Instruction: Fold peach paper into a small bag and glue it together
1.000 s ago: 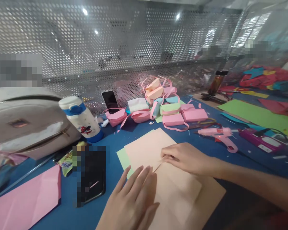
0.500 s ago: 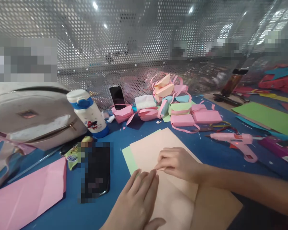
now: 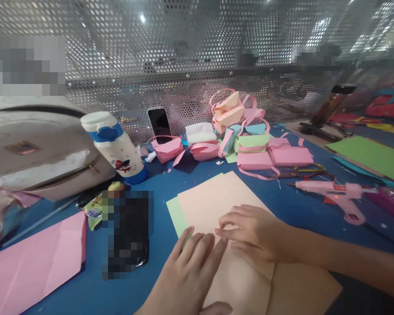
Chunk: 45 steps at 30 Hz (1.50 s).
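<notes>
Sheets of peach paper (image 3: 213,197) lie in front of me over a light green sheet (image 3: 176,214), whose left edge peeks out. A flap of the peach paper is folded over toward me. Flat across the folded part rests my left hand (image 3: 190,271), its fingers stretched and slightly apart. My right hand (image 3: 259,232) has bent fingers closed at the fold's edge, right beside the left fingertips. The paper between those fingers is mostly hidden by the hand.
Small paper bags (image 3: 254,159) sit in a pile at the back, beside a propped phone (image 3: 160,124). A pink glue gun (image 3: 335,192) lies right. A white-and-blue bottle (image 3: 113,148), a backpack (image 3: 36,153), a dark phone (image 3: 131,232) and pink paper (image 3: 42,267) are left.
The view has shifted slightly. My left index finger has moved right, toward the right fingertips. My right hand's fingers are a little more bent at the fold.
</notes>
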Each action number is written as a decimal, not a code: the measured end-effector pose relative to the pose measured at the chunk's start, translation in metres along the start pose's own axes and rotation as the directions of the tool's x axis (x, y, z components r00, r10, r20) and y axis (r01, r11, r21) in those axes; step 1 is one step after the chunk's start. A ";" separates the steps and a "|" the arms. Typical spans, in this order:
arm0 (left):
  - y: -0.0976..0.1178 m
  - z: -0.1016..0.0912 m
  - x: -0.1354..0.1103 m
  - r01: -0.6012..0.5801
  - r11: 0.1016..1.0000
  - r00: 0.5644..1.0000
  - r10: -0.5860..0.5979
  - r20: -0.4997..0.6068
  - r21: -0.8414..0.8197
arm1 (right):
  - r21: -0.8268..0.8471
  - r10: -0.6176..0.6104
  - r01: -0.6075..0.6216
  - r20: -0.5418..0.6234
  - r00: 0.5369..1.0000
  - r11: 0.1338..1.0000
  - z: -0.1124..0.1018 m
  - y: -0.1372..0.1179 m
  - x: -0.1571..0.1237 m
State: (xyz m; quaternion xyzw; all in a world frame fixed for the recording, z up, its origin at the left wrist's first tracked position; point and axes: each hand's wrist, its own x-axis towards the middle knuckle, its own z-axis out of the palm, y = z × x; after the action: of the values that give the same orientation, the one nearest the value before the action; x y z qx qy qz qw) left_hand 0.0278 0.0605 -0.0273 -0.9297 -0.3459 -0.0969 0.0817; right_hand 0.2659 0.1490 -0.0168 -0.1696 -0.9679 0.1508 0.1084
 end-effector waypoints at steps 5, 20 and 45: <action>0.003 0.003 0.000 0.024 1.000 0.999 -0.024 -0.043 -0.001 | 0.018 -0.013 0.012 0.019 1.000 1.000 -0.003 0.003 0.013; 0.005 0.009 -0.001 0.010 1.000 0.997 -0.011 -0.070 -0.015 | -0.108 0.238 -0.234 0.022 0.971 0.966 -0.014 -0.001 -0.045; 0.021 -0.043 -0.034 0.658 0.654 0.753 -0.560 0.346 -0.373 | 0.108 0.337 -0.328 -0.072 0.939 0.938 -0.006 -0.009 0.008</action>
State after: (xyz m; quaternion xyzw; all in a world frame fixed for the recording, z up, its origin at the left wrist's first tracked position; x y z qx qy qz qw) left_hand 0.0110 0.0138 0.0042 -0.7535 -0.6104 -0.1059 -0.2202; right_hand 0.2577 0.1455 -0.0070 -0.3321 -0.9112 0.2047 0.1323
